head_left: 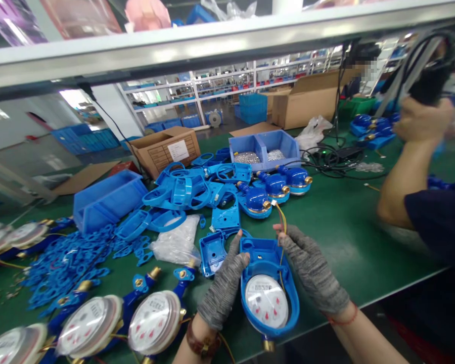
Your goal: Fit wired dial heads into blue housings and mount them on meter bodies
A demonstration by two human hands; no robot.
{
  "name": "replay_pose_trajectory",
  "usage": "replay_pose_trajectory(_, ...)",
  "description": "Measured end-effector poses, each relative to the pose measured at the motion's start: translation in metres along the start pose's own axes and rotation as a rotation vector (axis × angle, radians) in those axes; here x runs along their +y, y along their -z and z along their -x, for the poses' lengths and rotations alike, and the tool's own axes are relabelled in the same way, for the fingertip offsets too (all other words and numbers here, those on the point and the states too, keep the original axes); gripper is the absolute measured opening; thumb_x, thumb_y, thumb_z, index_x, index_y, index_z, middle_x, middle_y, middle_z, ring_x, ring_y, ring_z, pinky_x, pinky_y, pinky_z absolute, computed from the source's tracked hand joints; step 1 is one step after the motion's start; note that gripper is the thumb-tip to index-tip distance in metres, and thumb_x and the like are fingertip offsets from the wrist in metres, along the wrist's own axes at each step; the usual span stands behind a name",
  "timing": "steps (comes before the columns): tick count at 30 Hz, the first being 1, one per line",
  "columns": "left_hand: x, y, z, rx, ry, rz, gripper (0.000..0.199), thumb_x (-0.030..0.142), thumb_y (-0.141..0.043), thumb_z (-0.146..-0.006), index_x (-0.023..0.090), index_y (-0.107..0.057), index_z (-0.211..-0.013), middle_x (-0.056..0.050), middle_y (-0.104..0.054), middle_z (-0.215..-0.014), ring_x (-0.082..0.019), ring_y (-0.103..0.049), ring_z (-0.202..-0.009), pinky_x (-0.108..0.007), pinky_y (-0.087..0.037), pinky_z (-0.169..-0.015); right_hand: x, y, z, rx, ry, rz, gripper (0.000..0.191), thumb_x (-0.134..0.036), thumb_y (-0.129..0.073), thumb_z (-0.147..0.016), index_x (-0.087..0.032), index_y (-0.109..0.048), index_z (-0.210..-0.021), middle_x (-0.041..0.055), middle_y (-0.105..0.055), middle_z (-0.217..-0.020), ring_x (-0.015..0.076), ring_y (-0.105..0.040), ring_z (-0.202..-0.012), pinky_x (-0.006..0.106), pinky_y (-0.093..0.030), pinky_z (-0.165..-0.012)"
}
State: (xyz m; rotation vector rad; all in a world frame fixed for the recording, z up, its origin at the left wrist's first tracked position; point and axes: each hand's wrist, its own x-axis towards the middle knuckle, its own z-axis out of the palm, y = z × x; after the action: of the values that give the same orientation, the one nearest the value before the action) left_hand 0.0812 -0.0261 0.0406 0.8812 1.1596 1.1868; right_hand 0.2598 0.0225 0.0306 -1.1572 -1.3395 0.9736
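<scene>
Head view: left hand (225, 283) touches housing (264, 251), right hand (313, 268) pinches wires (283, 220).

Even, fairly bright indoor light, slightly cool, falls across the green desk (337, 245), leaving a pale sheen near its right side. Small white glints show on the round meter (267, 301) between the left hand (220, 285) and right hand (313, 268), where detail is fairly clear. The crumpled plastic bag (178, 240) also shines. Above the desk's far edge, the overhead shelf (98, 53) carries bright reflections and has a dark underside; the distant racks (197, 96) look soft. Past the right edge, a co-worker's forearm (407, 172) is blurred and a patch is pixelated. Wide-angle distortion stretches dials at the near left corner. Deep shadow lies below the front edge.
</scene>
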Motion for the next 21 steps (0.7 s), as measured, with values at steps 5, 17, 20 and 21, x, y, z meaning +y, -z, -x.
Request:
replay_pose_trajectory(5, -0.001, 0.001, 0.001, 0.022, -0.065, -0.214, 0.057, 0.045, -0.056, -0.090, 0.022, -0.050, -0.142, -0.003, -0.041, -0.155, -0.022, -0.034, -0.145, -0.039, -0.020, -0.124, 0.007, -0.004, 0.009, -0.117, -0.112, -0.024, 0.042, -0.052, -0.068, -0.079, -0.020, -0.069, -0.105, 0.0093, -0.073, -0.106, 0.0264, -0.069, -0.099, 0.043, -0.054, -0.094)
replay_pose_trajectory(17, -0.005, 0.003, 0.002, 0.043, -0.080, -0.364, 0.058, 0.050, -0.054, -0.089, 0.023, -0.051, -0.140, -0.003, -0.039, -0.154, -0.023, -0.031, -0.146, -0.037, -0.020, -0.123, 0.031, -0.005, 0.023, -0.028, -0.005, 0.012, 0.039, -0.047, -0.060, -0.088, -0.024, -0.065, -0.119, 0.0086, -0.068, -0.124, 0.0241, -0.064, -0.115, 0.042, -0.049, -0.106)
replay_pose_trajectory(20, -0.012, 0.005, 0.004, 0.051, -0.088, -0.387, 0.051, 0.045, -0.051, -0.093, 0.029, -0.047, -0.141, 0.002, -0.039, -0.155, -0.019, -0.031, -0.146, -0.036, -0.018, -0.124, 0.033, -0.009, 0.026, -0.008, 0.056, 0.035, 0.033, -0.041, -0.056, -0.091, -0.024, -0.067, -0.116, 0.0069, -0.070, -0.122, 0.0220, -0.065, -0.114, 0.040, -0.048, -0.107)
replay_pose_trajectory(21, -0.014, 0.006, 0.004, 0.059, -0.071, -0.337, 0.049, 0.044, -0.054, -0.092, 0.030, -0.050, -0.139, 0.002, -0.041, -0.154, -0.020, -0.031, -0.146, -0.037, -0.018, -0.124, 0.035, -0.009, 0.027, 0.011, 0.075, 0.039, 0.031, -0.039, -0.056, -0.091, -0.024, -0.068, -0.114, 0.0065, -0.071, -0.120, 0.0218, -0.065, -0.113, 0.041, -0.049, -0.107)
